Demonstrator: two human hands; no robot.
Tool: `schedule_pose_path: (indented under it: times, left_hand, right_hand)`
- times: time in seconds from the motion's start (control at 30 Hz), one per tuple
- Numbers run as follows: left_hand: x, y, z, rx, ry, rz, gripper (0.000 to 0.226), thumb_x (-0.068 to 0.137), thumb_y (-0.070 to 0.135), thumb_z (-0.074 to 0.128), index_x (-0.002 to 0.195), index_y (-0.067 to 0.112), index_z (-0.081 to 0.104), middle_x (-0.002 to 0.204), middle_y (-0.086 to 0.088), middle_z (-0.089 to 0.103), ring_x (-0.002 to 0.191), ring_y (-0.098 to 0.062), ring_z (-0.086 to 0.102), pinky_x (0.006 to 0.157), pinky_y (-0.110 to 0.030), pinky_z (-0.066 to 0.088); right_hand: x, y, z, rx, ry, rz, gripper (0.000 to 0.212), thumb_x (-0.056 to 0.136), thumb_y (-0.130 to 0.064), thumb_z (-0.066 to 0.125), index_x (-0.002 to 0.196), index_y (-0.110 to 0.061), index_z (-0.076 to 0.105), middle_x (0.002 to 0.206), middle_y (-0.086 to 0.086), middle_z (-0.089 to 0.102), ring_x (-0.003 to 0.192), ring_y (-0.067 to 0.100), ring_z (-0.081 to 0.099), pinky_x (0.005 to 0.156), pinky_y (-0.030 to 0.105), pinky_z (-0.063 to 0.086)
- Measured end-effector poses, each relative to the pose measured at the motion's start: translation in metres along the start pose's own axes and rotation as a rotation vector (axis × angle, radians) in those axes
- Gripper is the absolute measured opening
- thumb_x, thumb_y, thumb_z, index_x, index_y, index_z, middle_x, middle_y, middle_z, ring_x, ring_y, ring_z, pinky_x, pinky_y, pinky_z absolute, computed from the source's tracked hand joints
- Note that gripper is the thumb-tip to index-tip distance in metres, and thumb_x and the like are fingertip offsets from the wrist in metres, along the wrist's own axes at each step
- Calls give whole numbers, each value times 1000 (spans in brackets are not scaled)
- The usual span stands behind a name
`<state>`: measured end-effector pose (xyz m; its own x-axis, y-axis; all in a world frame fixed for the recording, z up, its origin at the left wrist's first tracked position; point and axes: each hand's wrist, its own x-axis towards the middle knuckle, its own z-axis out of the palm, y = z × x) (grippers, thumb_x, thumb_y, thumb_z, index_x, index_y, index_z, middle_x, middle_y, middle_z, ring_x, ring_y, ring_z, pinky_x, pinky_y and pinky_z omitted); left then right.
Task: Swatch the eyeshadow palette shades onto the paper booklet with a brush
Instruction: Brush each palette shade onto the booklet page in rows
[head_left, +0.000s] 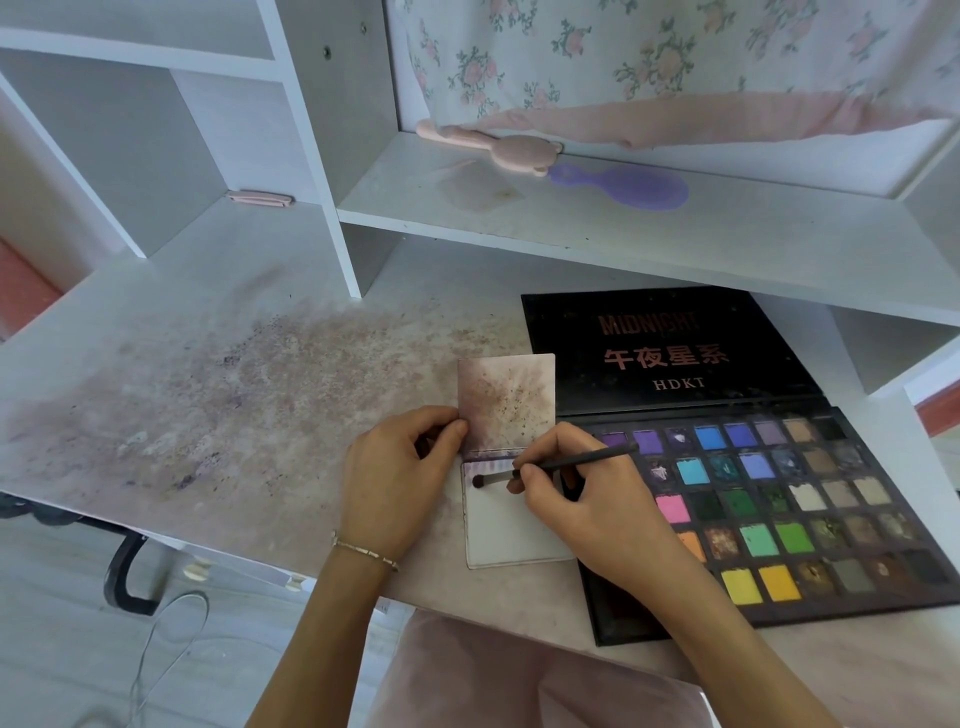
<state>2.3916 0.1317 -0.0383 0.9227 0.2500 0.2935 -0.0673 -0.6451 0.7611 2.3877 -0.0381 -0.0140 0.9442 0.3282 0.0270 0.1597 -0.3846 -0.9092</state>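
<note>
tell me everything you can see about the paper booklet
The paper booklet is small, pale and round-cornered, lying open on the desk left of the palette. Its upper leaf is smudged purple-brown; the lower page is mostly white. The left hand pinches the upper leaf's edge, and the brush tip touches the lower page's top.

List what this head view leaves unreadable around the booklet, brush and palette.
- Palette: near-left pans hidden under the right hand.
- Booklet: right part of the lower page covered by that hand; upper page's left edge behind the left hand.
- Brush: colour on its tip too dark to name.
</note>
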Motion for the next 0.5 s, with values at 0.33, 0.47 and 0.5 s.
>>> schedule_pose_path:
  times: [0.33, 0.47, 0.5]
  left_hand:
    - [0, -1, 0, -1, -2, -1, 8, 79, 18, 68, 84, 20, 74, 64, 33, 52, 63, 11, 53, 61, -5, 38]
    - [0, 0, 0, 2, -2, -9, 7, 79, 19, 68, 83, 21, 74, 65, 30, 53, 63, 10, 53, 58, -3, 38]
    - [0, 0, 0, 1, -4, -9, 7, 79, 19, 68, 83, 21, 74, 65, 30, 54, 63, 9, 54, 59, -4, 38]
  right_hand:
    - [1, 0, -1, 41, 67, -43, 11, 82, -20, 54, 79, -30, 58, 79, -9, 67, 73, 19, 61, 64, 31, 52]
    - [-1, -1, -6, 188, 159, -72, 28, 88, -3, 52, 90, -29, 63, 82, -6, 70, 80, 6, 65, 71, 17, 51]
    - [-3, -2, -8, 209, 179, -75, 31, 88, -1, 51, 91, -29, 64, 82, -6, 70, 81, 3, 65, 73, 14, 50]
